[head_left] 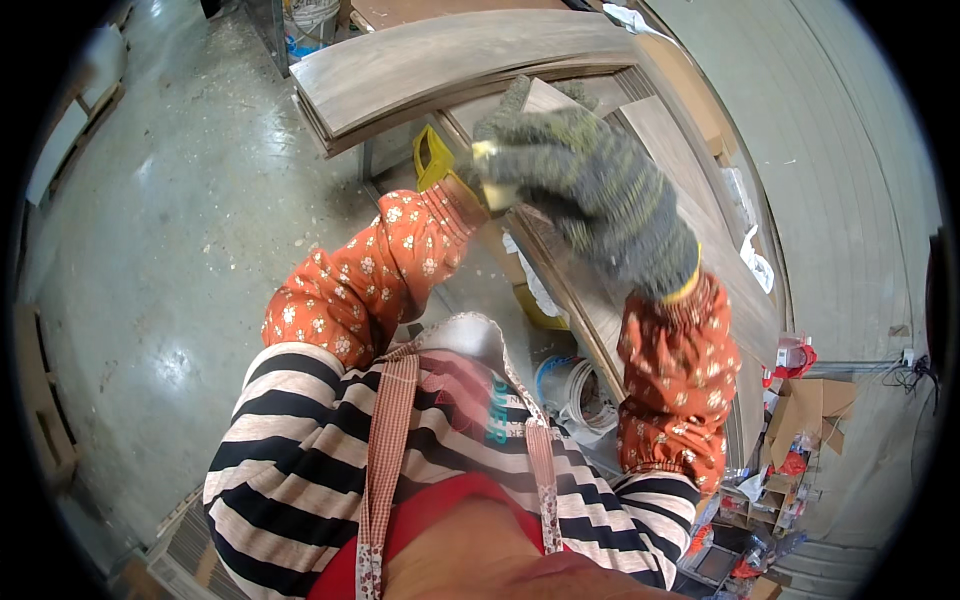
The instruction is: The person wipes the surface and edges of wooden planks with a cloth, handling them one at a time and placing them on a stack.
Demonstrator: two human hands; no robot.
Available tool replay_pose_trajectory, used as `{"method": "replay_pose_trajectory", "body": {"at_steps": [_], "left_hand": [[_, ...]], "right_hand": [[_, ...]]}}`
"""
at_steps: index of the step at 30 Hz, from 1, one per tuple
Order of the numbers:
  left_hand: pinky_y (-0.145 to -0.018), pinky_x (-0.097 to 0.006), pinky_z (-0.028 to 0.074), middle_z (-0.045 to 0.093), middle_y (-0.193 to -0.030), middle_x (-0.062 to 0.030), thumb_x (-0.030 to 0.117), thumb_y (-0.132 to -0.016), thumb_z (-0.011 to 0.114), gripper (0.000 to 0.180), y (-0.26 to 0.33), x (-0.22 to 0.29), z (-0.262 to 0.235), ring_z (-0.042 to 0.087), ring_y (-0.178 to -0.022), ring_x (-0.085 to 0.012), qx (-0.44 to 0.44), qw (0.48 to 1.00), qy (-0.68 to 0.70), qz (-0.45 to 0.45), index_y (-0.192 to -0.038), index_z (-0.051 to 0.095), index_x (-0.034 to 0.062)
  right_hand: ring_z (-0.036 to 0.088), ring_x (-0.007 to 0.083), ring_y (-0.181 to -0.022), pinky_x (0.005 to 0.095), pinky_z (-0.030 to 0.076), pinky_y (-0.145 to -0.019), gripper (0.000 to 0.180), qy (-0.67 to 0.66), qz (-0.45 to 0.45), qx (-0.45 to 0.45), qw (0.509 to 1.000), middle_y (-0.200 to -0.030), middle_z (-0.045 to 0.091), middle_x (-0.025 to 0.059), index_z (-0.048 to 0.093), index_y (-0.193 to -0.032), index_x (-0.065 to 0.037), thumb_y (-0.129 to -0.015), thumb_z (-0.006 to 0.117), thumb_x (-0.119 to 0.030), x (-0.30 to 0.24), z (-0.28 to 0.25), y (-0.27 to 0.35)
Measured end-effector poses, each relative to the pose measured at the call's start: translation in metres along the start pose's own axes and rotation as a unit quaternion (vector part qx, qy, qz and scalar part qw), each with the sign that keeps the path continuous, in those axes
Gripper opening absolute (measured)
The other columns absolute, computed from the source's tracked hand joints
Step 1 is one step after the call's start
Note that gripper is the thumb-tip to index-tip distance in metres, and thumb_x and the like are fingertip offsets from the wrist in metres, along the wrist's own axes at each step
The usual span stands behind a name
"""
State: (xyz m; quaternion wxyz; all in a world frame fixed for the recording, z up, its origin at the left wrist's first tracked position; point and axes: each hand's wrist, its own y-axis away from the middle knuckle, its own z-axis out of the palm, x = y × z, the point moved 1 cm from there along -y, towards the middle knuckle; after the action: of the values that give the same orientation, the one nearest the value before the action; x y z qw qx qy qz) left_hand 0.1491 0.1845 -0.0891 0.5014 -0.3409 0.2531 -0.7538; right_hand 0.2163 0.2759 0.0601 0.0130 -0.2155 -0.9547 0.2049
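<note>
Right hand: in grey-green knit glove (pixel 610 195), 1 o'clock of centre, fingers bent, overlapping the other hand; cannot tell if clamped on anything.
Left hand: (pixel 474 175) 12 o'clock, mostly hidden behind right; grip can't be told.
Pale yellow block: (pixel 497 188) at right hand's fingertips, blurred.
Short wood-grain piece: (pixel 548 97) 12 to 1 o'clock, end showing just beyond the gloved fingers.
Wood-grain planks: (pixel 460 70) stacked, 12 o'clock, past both hands; narrower plank (pixel 658 145) at 2.
Yellow piece: (pixel 433 158) 11 o'clock, by left cuff.
Sleeves: orange, floral; left (pixel 365 270) 10 o'clock, right (pixel 680 375) 4.
Bucket: (pixel 580 395) 4 to 5 o'clock, below.
Cardboard box: (pixel 805 415) 4 o'clock, far right.
</note>
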Motion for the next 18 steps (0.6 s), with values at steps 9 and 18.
{"method": "replay_pose_trajectory", "body": {"at_steps": [9,18], "left_hand": [[-0.098,-0.039,0.046,0.057,-0.126,-0.0125,0.023,-0.093,0.052,0.039,-0.005,-0.012,0.001,0.056,-0.115,-0.0237,0.087,0.713,-0.694,0.056,-0.126,0.053,0.003],[-0.084,-0.034,0.053,0.066,-0.103,-0.0102,0.02,-0.08,0.072,0.037,-0.013,0.016,0.05,0.065,-0.093,-0.021,0.26,0.92,-0.115,-0.27,-0.111,0.062,0.0026]], "right_hand": [[0.06,0.0328,-0.098,0.0399,0.047,-0.09,0.035,0.162,0.182,0.107,0.964,-0.103,0.065,0.0106,0.066,-0.11,-0.016,-0.075,0.067,-0.01,0.155,-0.001,0.005],[0.064,0.0353,-0.099,0.0472,0.051,-0.091,0.059,-0.288,0.389,0.375,0.791,-0.114,0.06,0.0273,0.054,-0.121,0.01,-0.08,0.072,-0.028,-0.049,-0.039,0.223]]}}
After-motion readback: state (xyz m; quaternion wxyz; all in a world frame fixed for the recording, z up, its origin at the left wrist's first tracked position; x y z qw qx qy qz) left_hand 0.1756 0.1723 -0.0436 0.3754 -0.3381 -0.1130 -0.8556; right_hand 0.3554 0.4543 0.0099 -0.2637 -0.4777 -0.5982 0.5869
